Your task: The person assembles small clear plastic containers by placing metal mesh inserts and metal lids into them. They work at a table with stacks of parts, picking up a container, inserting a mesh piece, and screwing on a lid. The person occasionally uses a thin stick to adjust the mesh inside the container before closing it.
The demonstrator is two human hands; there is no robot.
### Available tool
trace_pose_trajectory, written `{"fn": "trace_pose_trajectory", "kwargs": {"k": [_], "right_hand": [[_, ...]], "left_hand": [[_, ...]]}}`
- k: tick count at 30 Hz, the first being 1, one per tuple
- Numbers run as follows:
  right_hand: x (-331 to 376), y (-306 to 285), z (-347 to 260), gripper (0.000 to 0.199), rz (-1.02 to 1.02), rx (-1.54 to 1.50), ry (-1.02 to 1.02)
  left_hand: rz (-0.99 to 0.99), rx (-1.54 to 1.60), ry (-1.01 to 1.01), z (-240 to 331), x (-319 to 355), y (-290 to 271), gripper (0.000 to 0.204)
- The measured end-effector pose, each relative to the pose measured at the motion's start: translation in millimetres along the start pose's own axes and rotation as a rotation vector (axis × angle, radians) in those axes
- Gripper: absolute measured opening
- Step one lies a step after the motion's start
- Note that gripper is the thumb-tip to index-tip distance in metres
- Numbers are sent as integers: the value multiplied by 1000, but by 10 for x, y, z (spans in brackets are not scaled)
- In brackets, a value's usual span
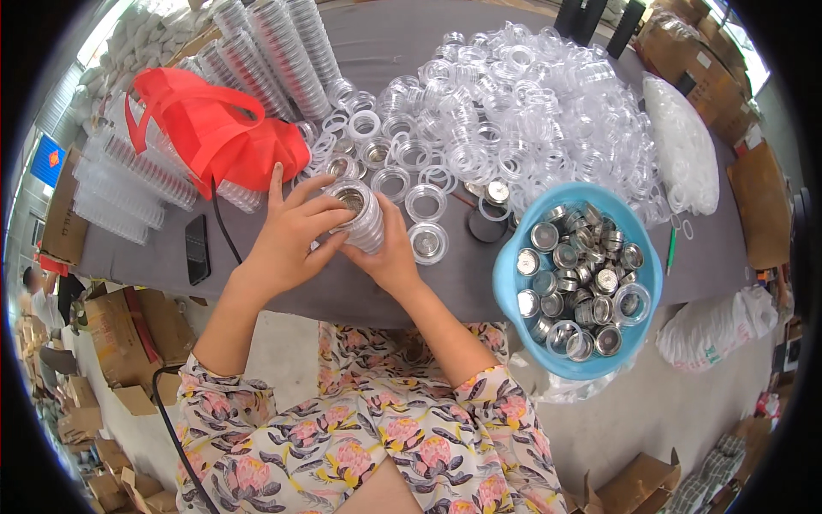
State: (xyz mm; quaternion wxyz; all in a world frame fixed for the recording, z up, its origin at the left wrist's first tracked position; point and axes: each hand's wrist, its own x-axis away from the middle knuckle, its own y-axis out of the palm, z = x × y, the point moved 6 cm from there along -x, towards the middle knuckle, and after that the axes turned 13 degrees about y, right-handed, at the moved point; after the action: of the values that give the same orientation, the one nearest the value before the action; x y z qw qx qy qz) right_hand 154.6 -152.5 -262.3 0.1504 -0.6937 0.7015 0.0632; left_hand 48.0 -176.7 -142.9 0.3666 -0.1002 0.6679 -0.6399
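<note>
Between my two hands is a short stack of clear plastic rings [368,233], tilted, with a metal piece showing inside its top opening. My right hand [394,259] is closed round the stack's right and lower side. From the left, my left hand [291,230] grips the stack with curled fingers near its top rim, while one finger sticks up. Just right of the stack, a clear ring with a metal centre [427,243] lies on the grey cloth, below another clear ring [425,203]. More loose rings lie beyond my hands.
A blue basin [505,283] of small round metal tins stands at the right table edge. Behind it rises a large heap of clear rings [522,103]. A red bag [201,128], tall stacks of clear pieces [287,56] and a phone [198,249] are at the left.
</note>
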Motion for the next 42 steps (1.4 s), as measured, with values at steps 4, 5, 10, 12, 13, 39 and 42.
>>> {"fn": "trace_pose_trajectory", "kwargs": {"k": [4, 5, 10, 12, 13, 39, 42], "right_hand": [[-57, -4, -72, 89, -14, -58, -26], [-83, 11, -83, 91, -21, -90, -10], [-147, 22, -103, 92, -59, -72, -1], [-141, 16, -81, 92, -72, -5, -19], [-144, 6, -68, 91, -68, 17, -11], [1083, -759, -172, 8, -110, 149, -45], [1277, -744, 0, 7, -89, 135, 9]], "left_hand": [[-98, 38, 0, -35, -46, 27, 13], [-109, 37, 3, -37, -48, 39, 13], [144, 147, -92, -180, 114, 83, 13], [441, 280, -235, -319, 328, 109, 12], [640, 479, -382, -440, 467, 143, 12], [351, 583, 263, 908, -360, 536, 15], [159, 565, 577, 1453, -1028, 961, 15]]}}
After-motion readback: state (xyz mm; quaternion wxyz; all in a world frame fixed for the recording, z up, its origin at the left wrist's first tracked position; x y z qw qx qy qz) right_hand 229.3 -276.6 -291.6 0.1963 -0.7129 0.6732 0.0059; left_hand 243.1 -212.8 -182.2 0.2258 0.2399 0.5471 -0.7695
